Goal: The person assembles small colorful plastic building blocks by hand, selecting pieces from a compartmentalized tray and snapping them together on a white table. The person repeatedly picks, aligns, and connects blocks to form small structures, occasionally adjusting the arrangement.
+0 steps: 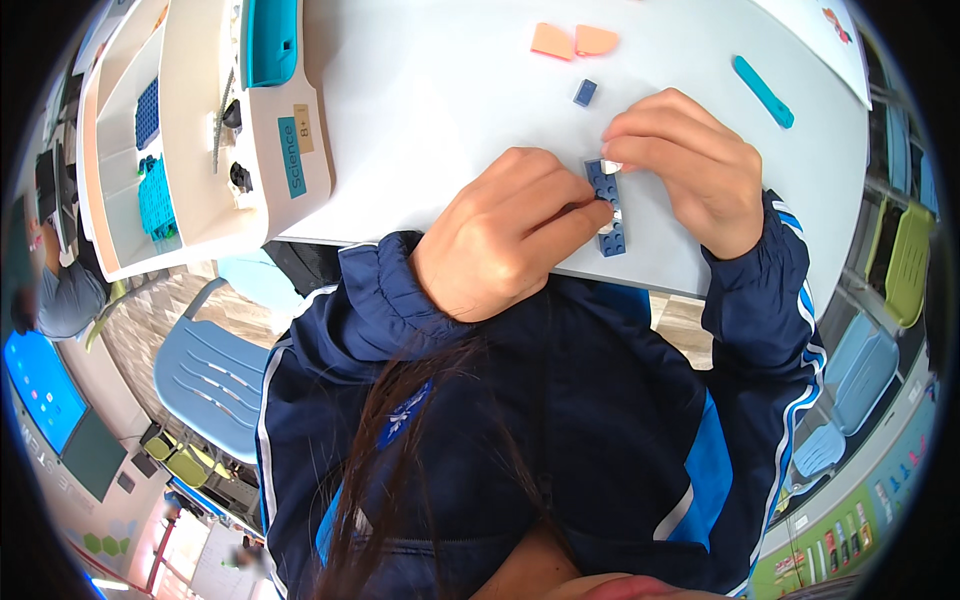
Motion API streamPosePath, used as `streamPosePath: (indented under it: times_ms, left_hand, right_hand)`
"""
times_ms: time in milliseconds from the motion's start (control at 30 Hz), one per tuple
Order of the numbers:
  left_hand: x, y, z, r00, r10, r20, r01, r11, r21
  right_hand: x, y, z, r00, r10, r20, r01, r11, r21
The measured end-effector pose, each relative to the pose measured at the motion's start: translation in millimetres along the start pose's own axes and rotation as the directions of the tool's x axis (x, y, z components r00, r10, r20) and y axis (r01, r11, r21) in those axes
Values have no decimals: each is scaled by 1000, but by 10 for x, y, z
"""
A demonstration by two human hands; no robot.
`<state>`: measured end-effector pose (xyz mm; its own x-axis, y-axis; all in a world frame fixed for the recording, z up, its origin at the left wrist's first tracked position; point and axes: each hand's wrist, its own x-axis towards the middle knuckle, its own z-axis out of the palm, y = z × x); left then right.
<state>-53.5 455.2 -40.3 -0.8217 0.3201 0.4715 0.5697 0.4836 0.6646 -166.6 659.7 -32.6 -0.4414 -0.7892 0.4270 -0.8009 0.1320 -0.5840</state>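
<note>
A long dark blue building brick (612, 243) with studs lies near the table's front edge. My left hand (505, 230) is closed, its fingertips pressed on the brick's middle, where a bit of white shows beside them. At the brick's far end, my right hand (690, 165) pinches a small white piece (611, 167) against the studs. The fingers partly cover this piece, so I cannot tell whether it is attached. A short dark blue brick (585, 93) lies just beyond my hands.
A white compartment bin (318, 150) with bricks and a teal tray (272, 45) stands at the left. Two orange pieces (553, 41) lie at the back of the white table (420, 100). A teal bar (763, 91) lies right. Behind on the left is a blue chair (215, 375).
</note>
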Motion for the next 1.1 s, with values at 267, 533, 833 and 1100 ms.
streamPosePath:
  times_ms: [267,533,833,1100]
  left_hand:
    - [30,4,-12,1000,-1,16,1,1000,-6]
    - [53,25,-15,1000,-20,16,20,1000,13]
    - [44,20,-47,1000,-11,11,11,1000,17]
    - [132,-89,-258,988,20,-152,20,965,262]
  right_hand:
    - [20,51,-29,998,-57,23,56,998,26]
    - [65,121,-34,990,-135,50,133,990,47]
    - [72,140,-27,988,-142,59,137,987,81]
    - [53,18,-89,997,-74,-17,74,997,16]
